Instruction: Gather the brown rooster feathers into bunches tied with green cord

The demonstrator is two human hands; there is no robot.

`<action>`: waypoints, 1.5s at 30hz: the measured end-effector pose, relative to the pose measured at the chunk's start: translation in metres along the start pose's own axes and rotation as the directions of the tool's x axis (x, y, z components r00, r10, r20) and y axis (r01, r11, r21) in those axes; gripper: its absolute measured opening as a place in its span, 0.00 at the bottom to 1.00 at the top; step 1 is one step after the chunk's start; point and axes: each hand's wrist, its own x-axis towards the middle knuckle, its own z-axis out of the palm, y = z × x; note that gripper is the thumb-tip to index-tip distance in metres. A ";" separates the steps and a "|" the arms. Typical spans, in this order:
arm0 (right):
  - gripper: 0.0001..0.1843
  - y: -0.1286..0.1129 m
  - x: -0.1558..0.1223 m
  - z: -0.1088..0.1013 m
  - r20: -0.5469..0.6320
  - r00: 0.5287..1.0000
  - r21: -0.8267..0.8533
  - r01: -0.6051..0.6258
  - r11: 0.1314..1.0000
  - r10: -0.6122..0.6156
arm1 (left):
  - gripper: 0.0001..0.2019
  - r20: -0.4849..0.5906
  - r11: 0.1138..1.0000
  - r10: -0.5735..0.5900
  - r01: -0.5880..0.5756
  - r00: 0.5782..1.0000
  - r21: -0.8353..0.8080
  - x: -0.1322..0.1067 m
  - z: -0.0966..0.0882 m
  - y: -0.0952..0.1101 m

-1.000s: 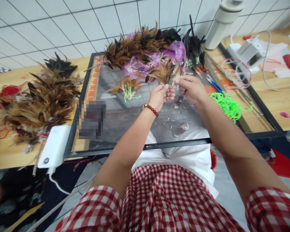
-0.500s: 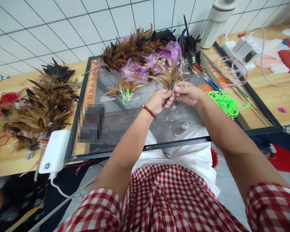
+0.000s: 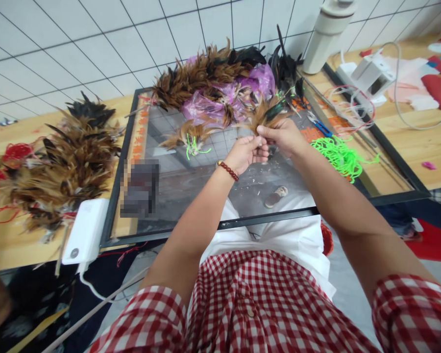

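My left hand (image 3: 247, 153) and my right hand (image 3: 283, 137) meet over a black-framed glass panel (image 3: 191, 181) lying on the wooden table. Both pinch the quill end of a small bunch of brown feathers (image 3: 266, 113), which fans up and away from my fingers. A red bead bracelet (image 3: 228, 170) sits on my left wrist. Just beyond my hands lies a heap of brown and black feathers with a purple plastic bag (image 3: 220, 93). A small tied feather bunch with green cord (image 3: 189, 136) rests on the glass to the left.
A large pile of brown feathers (image 3: 64, 162) covers the table at left, with a white power bank (image 3: 85, 230) at the edge. Neon green cord (image 3: 340, 156) and blue scissors (image 3: 320, 126) lie right of my hands. A white bottle (image 3: 325, 37) and white box (image 3: 371, 73) stand behind.
My hands stayed together on the feather bunch and shifted slightly right; the bunch now tilts more to the right. The view has dipped a little.
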 end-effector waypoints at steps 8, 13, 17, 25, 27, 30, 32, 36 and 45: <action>0.13 0.013 0.014 -0.033 -0.080 0.974 -0.716 0.091 0.692 -0.211 | 0.11 -0.385 0.920 0.210 -0.314 0.899 -0.233 0.010 -0.013 0.016; 0.17 0.015 0.014 -0.021 0.065 0.979 -0.868 0.151 0.473 -0.194 | 0.10 -0.378 0.897 0.222 -0.340 0.899 -0.282 0.013 -0.015 0.015; 0.12 0.011 0.018 -0.012 0.041 0.977 -0.853 0.142 0.501 -0.208 | 0.12 -0.400 0.909 0.223 -0.338 0.889 -0.243 0.012 -0.014 0.014; 0.11 -0.006 0.009 -0.011 -0.050 0.983 0.081 -0.175 0.981 0.179 | 0.11 -0.352 0.961 0.210 -0.258 0.912 -0.096 0.010 -0.007 0.007; 0.12 -0.010 0.004 -0.008 0.002 0.983 0.181 -0.179 0.967 0.181 | 0.11 -0.342 0.973 0.195 -0.225 0.919 -0.048 0.010 -0.005 0.005; 0.14 -0.009 0.002 -0.002 -0.001 0.991 0.213 -0.128 0.969 0.131 | 0.10 -0.323 0.980 0.192 -0.200 0.927 0.009 0.011 -0.005 0.003; 0.15 -0.005 0.002 0.002 -0.002 0.995 0.215 -0.100 0.972 0.102 | 0.10 -0.307 0.980 0.199 -0.195 0.931 0.042 0.011 -0.005 0.002; 0.21 0.004 0.003 0.009 0.032 0.996 0.263 -0.084 0.961 0.078 | 0.11 -0.261 0.982 0.187 -0.170 0.947 0.085 0.011 -0.005 0.002; 0.19 0.005 0.002 0.018 -0.053 0.998 0.199 -0.023 0.980 0.034 | 0.13 -0.236 0.988 0.153 -0.148 0.959 0.042 0.011 -0.005 0.001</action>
